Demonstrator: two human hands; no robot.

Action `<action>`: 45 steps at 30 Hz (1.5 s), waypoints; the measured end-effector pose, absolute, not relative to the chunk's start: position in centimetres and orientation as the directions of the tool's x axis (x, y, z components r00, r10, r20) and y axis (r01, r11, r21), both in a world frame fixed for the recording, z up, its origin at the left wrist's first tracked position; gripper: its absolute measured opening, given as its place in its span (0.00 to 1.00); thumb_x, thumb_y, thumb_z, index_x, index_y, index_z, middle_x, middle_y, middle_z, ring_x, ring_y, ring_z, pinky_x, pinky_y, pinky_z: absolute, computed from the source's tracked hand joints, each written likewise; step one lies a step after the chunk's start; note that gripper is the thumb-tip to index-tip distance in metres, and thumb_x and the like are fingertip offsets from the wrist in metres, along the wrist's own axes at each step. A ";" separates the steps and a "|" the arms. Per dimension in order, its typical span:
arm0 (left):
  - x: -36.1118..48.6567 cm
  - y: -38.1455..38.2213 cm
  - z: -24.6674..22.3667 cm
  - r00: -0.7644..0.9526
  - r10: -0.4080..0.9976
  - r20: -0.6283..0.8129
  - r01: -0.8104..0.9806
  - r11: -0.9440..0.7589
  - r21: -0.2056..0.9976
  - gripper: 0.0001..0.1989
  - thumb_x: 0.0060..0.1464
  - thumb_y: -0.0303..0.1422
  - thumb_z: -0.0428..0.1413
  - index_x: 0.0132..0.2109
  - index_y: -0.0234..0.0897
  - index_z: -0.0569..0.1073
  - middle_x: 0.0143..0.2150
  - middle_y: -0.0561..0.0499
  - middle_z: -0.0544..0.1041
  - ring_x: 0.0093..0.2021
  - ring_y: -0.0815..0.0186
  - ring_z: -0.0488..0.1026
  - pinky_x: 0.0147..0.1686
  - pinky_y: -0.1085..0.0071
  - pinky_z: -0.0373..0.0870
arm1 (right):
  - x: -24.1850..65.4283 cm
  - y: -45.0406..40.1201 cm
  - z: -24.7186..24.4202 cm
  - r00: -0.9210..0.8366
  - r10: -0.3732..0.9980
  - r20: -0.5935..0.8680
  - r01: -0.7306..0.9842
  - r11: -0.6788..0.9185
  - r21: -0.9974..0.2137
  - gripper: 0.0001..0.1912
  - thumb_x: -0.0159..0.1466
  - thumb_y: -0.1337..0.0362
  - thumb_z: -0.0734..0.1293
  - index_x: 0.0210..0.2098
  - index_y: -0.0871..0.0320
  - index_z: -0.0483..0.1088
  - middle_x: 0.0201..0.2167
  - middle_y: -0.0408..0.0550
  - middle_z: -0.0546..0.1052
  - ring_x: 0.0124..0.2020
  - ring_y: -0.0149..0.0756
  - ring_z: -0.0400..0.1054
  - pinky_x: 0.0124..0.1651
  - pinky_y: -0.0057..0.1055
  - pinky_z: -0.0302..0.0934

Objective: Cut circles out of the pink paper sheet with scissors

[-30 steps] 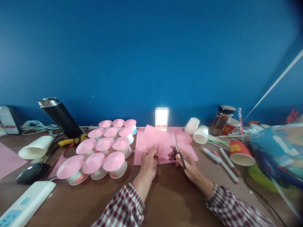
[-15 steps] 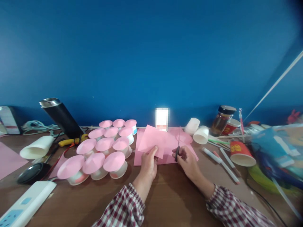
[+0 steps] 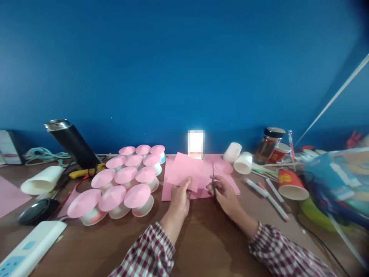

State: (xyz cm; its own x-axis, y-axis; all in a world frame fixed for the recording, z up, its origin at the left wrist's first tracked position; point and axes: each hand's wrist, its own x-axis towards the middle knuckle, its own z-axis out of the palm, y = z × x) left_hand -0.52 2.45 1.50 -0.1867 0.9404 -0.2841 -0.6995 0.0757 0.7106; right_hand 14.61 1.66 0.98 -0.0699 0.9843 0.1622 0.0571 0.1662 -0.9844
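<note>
My left hand (image 3: 180,198) pinches a square piece of pink paper (image 3: 184,169) by its near edge, thumb on top. In my right hand (image 3: 226,194) are dark-handled scissors (image 3: 213,184), their blades pointing away from me and apart from the held paper. Beneath both lies a larger pink sheet (image 3: 170,194) on the table. Pink paper discs (image 3: 223,167) rest on that sheet beyond my right hand. To the left stand several white paper cups with shallow pink paper cones (image 3: 125,175) on top, set in rows.
Two white cups (image 3: 243,163) lie right of the sheet, near marker pens (image 3: 268,196) and a red paper cup (image 3: 291,186). A lidded jar (image 3: 270,146) stands behind. At left are a black flask (image 3: 73,144), yellow-handled pliers (image 3: 83,173) and a power strip (image 3: 31,250).
My right hand and the scissors have shifted slightly left, towards the held paper. My left hand still grips the same paper. The whole view has shifted a little.
</note>
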 end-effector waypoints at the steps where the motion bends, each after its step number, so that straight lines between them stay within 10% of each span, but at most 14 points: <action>1: -0.5 2.4 1.6 -0.187 0.939 -0.290 -0.701 0.079 0.708 0.13 0.36 0.31 0.66 0.30 0.29 0.72 0.24 0.50 0.74 0.24 0.68 0.71 0.24 0.73 0.67 | 14.6 1.7 1.0 -0.068 0.985 0.161 0.055 0.165 -0.985 0.20 0.56 0.56 0.70 0.44 0.58 0.63 0.29 0.46 0.74 0.29 0.34 0.68 0.33 0.31 0.63; 45: -0.5 2.4 1.7 -0.186 0.939 -0.291 -0.652 0.104 0.751 0.14 0.37 0.34 0.66 0.26 0.31 0.69 0.18 0.55 0.68 0.17 0.72 0.63 0.17 0.74 0.57 | 14.3 1.2 1.3 -0.183 0.973 0.144 0.125 0.168 -0.978 0.17 0.58 0.63 0.68 0.46 0.60 0.65 0.25 0.41 0.69 0.25 0.30 0.62 0.29 0.26 0.57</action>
State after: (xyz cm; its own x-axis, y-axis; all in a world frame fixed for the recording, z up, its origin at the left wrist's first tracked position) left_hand -0.49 2.43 1.68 -0.1857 0.9386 -0.2907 -0.6517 0.1037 0.7514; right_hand 14.28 1.16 1.35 -0.1830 0.9725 0.1438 0.1250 0.1681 -0.9778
